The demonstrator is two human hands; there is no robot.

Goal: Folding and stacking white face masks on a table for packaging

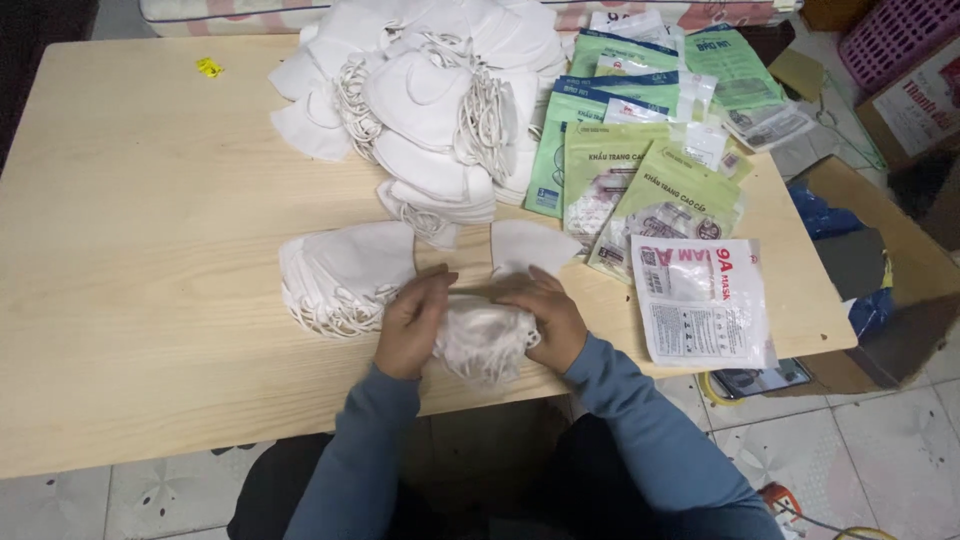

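Both hands, left hand (412, 325) and right hand (548, 318), closed round a small bundle of white face masks (483, 340) at the near edge of the counter (150, 300), fingers curled over its ends. Judged light, soft and springy, ear loops apt to snag; best gripped across the folded bodies, not the loops. Flanked on the left by a fanned mask stack (340, 275); toward the far edge, a loose mask heap (430, 100); toward the right edge, green packets (640, 170) and a white packet (703, 300).
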